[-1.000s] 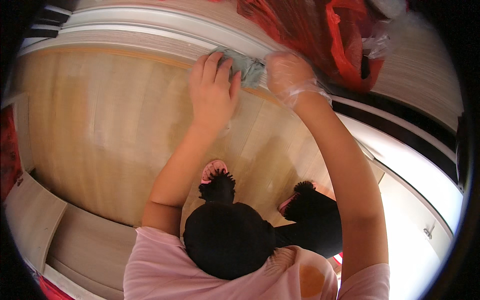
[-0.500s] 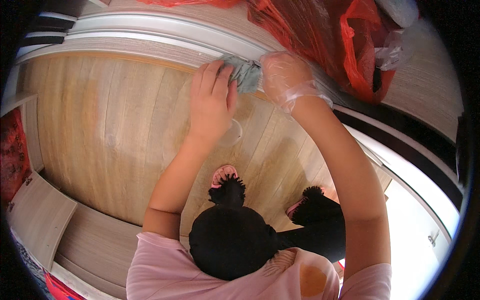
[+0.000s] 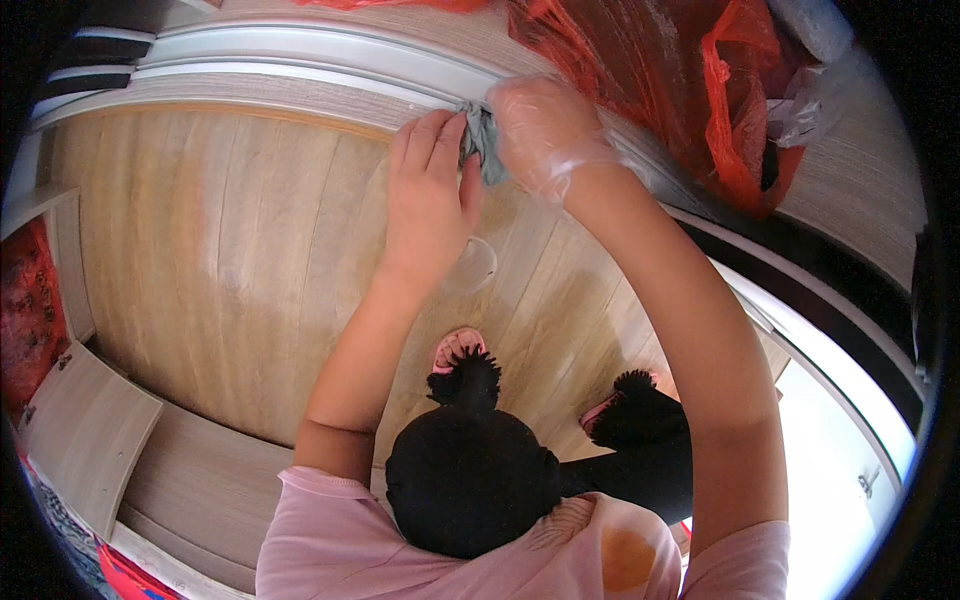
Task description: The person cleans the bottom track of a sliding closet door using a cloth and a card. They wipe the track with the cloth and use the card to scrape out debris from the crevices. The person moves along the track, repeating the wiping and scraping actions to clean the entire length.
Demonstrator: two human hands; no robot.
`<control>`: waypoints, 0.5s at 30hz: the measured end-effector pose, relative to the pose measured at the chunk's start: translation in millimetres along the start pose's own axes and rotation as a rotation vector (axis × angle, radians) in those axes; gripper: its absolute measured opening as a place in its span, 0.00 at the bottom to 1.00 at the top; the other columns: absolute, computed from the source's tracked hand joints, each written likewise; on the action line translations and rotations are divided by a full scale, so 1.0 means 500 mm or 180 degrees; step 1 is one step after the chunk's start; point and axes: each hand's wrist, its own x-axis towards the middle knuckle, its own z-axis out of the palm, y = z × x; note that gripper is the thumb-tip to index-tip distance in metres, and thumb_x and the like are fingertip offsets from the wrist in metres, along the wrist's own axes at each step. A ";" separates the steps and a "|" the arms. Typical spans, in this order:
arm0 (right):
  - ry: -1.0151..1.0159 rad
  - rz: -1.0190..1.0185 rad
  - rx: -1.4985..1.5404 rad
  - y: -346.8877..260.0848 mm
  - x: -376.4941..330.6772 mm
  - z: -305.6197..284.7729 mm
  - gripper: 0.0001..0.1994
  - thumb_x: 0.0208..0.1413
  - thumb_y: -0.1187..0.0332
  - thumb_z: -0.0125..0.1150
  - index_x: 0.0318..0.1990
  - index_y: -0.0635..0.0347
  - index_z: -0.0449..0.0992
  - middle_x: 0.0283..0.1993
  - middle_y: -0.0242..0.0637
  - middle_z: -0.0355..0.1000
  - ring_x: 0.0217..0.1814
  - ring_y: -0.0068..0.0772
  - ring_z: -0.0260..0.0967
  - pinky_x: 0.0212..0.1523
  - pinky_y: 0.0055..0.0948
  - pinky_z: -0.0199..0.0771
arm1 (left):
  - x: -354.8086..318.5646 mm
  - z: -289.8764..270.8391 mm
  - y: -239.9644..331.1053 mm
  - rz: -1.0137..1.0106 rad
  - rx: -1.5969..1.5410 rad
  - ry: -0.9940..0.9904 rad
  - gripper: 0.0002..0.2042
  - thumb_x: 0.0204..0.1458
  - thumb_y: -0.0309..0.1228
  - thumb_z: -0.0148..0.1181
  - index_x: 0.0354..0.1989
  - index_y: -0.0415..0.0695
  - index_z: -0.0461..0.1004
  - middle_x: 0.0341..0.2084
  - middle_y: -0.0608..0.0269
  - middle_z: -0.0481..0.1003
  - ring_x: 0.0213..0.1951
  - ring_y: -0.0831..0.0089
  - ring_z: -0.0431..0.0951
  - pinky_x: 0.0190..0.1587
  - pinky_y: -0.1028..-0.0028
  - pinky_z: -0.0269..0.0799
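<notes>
A crumpled grey-green cloth (image 3: 482, 148) is bunched between my two hands against the light metal sliding-door track (image 3: 330, 50). My bare left hand (image 3: 432, 180) has its fingers curled over the cloth's left side, with the thumb lower down beside it. On the cloth's right side, my right hand (image 3: 548, 130) is closed, wearing a loose clear plastic glove. Its fingertips are hidden behind the hand, at the track's edge. Part of the cloth is covered by both hands.
Red plastic bags (image 3: 650, 90) lie on the wood-grain surface beyond the track, at the right. A clear round lid-like disc (image 3: 470, 266) rests on the wooden floor (image 3: 250, 270). My pink-sandalled feet (image 3: 460, 347) are below. An open cabinet panel (image 3: 90, 435) stands at the left.
My right hand has moved left and slightly farther away along the track, and the cloth is squeezed narrower between the hands. My left hand has barely moved.
</notes>
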 end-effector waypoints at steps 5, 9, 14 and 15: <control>-0.0030 -0.0086 0.0051 -0.015 0.019 -0.002 0.09 0.41 0.71 0.53 0.29 0.61 0.77 0.35 0.46 0.73 0.39 0.46 0.72 0.39 0.40 0.72 | 0.008 -0.004 0.002 -0.0223 -0.0189 0.0191 0.20 0.40 0.19 0.56 0.46 0.34 0.66 0.39 0.47 0.70 0.41 0.54 0.70 0.46 0.64 0.66; 0.0205 -0.0190 0.0091 -0.018 0.012 0.005 0.07 0.40 0.70 0.55 0.28 0.59 0.77 0.34 0.44 0.73 0.40 0.45 0.71 0.41 0.40 0.71 | 0.006 0.008 0.014 -0.0588 -0.0323 0.0386 0.24 0.41 0.19 0.56 0.51 0.34 0.64 0.38 0.48 0.71 0.39 0.60 0.72 0.43 0.69 0.68; 0.0838 -0.0536 0.0189 -0.006 -0.005 0.042 0.06 0.39 0.69 0.56 0.27 0.57 0.74 0.32 0.41 0.72 0.38 0.43 0.70 0.39 0.39 0.69 | 0.007 0.023 0.009 -0.1139 -0.1173 0.0402 0.25 0.40 0.20 0.55 0.51 0.32 0.63 0.40 0.47 0.70 0.40 0.59 0.70 0.44 0.67 0.66; 0.0940 -0.0576 0.0289 -0.009 -0.010 0.053 0.06 0.39 0.70 0.56 0.29 0.58 0.74 0.31 0.41 0.71 0.37 0.44 0.69 0.38 0.39 0.69 | 0.007 0.023 0.004 -0.1243 -0.1364 0.0388 0.25 0.40 0.20 0.55 0.52 0.32 0.63 0.40 0.47 0.70 0.40 0.61 0.71 0.43 0.69 0.67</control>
